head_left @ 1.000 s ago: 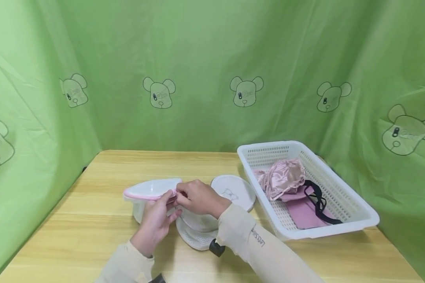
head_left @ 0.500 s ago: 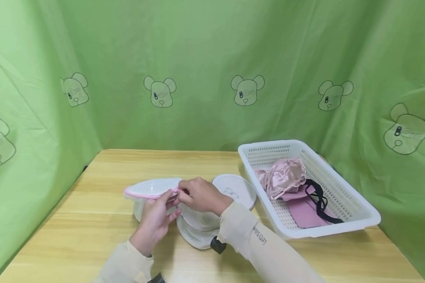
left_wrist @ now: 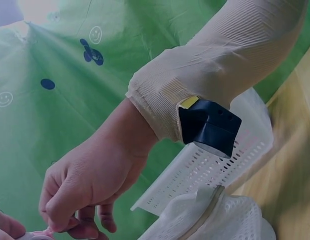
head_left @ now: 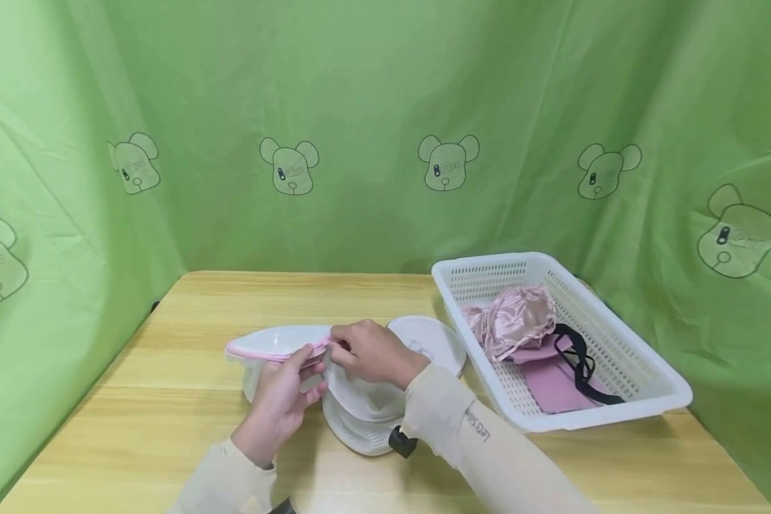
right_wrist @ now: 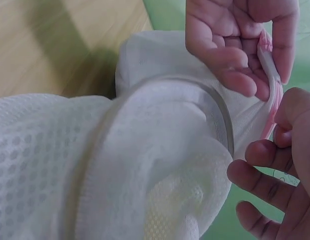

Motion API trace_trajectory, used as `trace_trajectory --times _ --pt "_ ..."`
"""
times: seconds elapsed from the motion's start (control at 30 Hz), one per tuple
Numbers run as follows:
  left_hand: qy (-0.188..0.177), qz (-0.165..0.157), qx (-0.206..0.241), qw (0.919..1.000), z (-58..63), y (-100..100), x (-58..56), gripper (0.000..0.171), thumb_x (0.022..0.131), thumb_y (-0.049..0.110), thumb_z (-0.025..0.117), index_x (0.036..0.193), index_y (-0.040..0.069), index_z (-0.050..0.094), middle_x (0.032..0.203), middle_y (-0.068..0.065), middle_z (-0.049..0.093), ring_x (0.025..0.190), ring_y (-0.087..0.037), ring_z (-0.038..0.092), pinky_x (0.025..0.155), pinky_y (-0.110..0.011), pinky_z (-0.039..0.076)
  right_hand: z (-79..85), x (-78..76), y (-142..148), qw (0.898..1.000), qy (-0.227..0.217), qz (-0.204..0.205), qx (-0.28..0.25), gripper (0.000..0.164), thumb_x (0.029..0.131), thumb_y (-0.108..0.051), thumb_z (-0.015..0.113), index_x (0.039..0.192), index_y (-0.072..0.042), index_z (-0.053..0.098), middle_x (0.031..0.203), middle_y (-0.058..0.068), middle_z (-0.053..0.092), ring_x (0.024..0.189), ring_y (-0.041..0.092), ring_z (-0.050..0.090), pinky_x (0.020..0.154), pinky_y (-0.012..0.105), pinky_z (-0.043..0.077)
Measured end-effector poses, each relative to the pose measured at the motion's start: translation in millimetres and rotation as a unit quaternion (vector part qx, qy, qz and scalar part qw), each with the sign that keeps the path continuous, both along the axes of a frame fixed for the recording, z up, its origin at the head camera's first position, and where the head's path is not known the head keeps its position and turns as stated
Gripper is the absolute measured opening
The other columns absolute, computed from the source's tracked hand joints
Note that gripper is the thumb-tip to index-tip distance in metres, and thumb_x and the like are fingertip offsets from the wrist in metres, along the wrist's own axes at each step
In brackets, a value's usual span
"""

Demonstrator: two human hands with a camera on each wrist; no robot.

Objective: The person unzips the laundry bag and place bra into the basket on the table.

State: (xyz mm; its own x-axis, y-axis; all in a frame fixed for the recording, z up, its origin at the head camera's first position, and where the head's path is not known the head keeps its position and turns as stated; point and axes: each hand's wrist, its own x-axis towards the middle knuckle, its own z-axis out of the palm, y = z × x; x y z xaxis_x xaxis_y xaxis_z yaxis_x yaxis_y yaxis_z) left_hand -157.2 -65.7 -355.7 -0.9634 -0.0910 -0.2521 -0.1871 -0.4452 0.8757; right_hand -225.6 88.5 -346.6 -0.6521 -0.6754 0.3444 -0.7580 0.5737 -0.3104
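Note:
A white laundry bag with a pink zip edge lies at the left of the table's middle. My left hand holds this edge near its right end, thumb on top and fingers beneath. Right beside it, my right hand pinches the end of the pink edge between thumb and forefinger, its other fingers loosely bent in the right wrist view. The small piece inside that pinch is hidden. Below the right forearm sits a second white bag of coarse mesh, its stiff rim curving up in the right wrist view.
Behind the right hand lies a flat round white piece with a bow print. A white plastic basket at the right holds a crumpled pink satin item, black straps and flat pink pieces. Green cloth hangs behind the table.
My right hand has slid slightly right along the pink edge, away from the left fingers. The left hand keeps its hold nearly in place.

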Motion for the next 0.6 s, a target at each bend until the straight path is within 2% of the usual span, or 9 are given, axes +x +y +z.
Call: trace_trajectory --times 0.43,0.6 --pt "0.005 -0.001 0.000 1.0000 2.4 -2.7 3.3 0.026 0.099 0.015 0.053 0.120 0.001 0.045 0.089 -0.001 0.066 0.080 -0.013 0.057 0.068 -0.029 0.050 0.1 -4.3 5.4 1.000 -0.012 -0.012 0.007 0.014 0.086 -0.014 0.053 0.073 -0.018 0.055 0.058 -0.010 0.041 0.051 0.003 0.036 0.047 0.020 0.031" --pt "0.010 -0.003 0.002 0.9999 2.3 -3.9 3.7 0.027 0.099 0.015 0.054 0.120 0.001 0.044 0.087 0.000 0.066 0.079 -0.013 0.057 0.068 -0.029 0.050 0.6 -5.3 7.7 1.000 -0.016 -0.023 0.010 0.016 0.086 -0.014 0.052 0.070 -0.018 0.050 0.057 -0.010 0.038 0.051 0.004 0.035 0.047 0.021 0.030"
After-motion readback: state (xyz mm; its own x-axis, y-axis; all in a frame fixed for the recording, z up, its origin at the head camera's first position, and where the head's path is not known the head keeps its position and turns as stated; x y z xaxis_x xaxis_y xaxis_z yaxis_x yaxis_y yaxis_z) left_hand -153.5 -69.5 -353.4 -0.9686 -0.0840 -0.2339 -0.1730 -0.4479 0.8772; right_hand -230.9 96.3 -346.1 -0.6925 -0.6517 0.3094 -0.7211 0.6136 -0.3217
